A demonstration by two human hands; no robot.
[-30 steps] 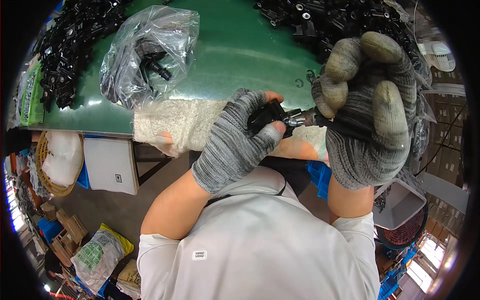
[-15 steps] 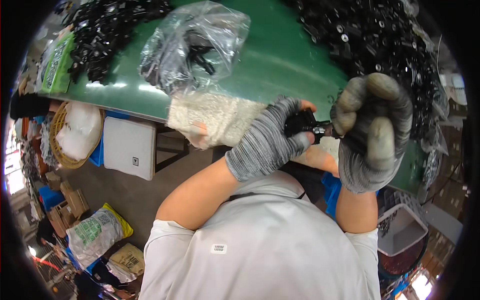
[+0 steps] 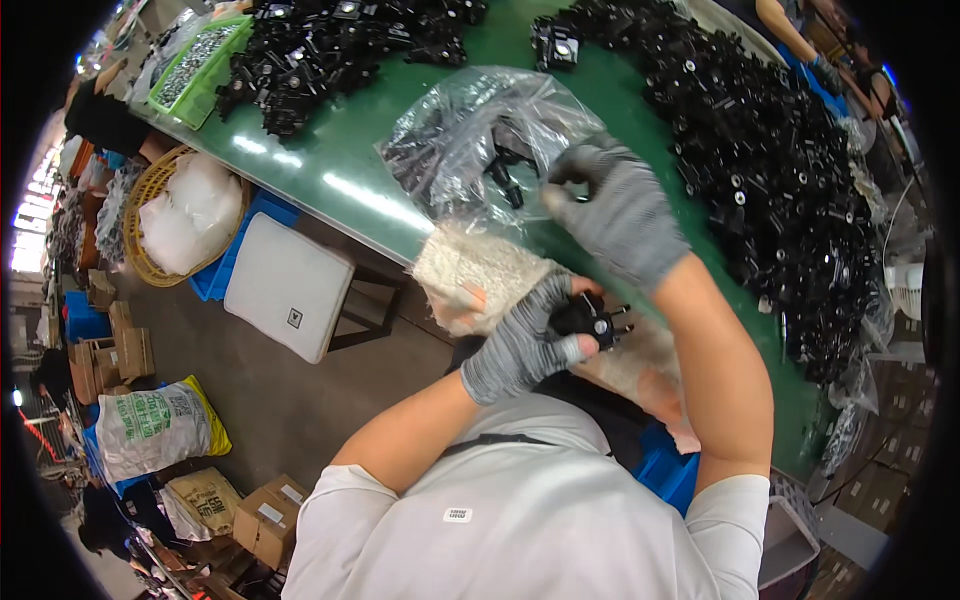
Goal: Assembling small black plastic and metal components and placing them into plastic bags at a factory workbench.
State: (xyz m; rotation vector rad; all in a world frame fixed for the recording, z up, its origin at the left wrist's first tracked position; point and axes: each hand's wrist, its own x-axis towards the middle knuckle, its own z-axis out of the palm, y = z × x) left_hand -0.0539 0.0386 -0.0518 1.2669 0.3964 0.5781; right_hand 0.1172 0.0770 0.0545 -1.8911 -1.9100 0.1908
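Note:
My left hand (image 3: 522,345), in a grey knitted glove with bare fingertips, is closed around a black plastic part (image 3: 580,320). Two short prongs stick out of the part's right side. Beyond it, my right hand (image 3: 622,208), also gloved, reaches over the near right edge of a clear plastic bag (image 3: 440,120). Its thumb and forefinger are curled with a gap between them, and I see nothing held there; the other fingers are partly hidden. Inside the bag's mouth lie black pieces (image 3: 508,178). A cream fleecy cloth (image 3: 455,270) lies along the table edge under my left hand.
Heaps of black parts (image 3: 760,190) cover the right side of the green table (image 3: 340,165), with another black heap (image 3: 300,70) at the far left. Beside that stands a green bin (image 3: 205,75) of small metal pieces. A white-topped stool (image 3: 285,285) and a yellow basket (image 3: 140,235) stand left.
My right hand has left the black part and moved left and away to the bag. My left hand keeps the part, now lower in view. The whole view has turned and shifted.

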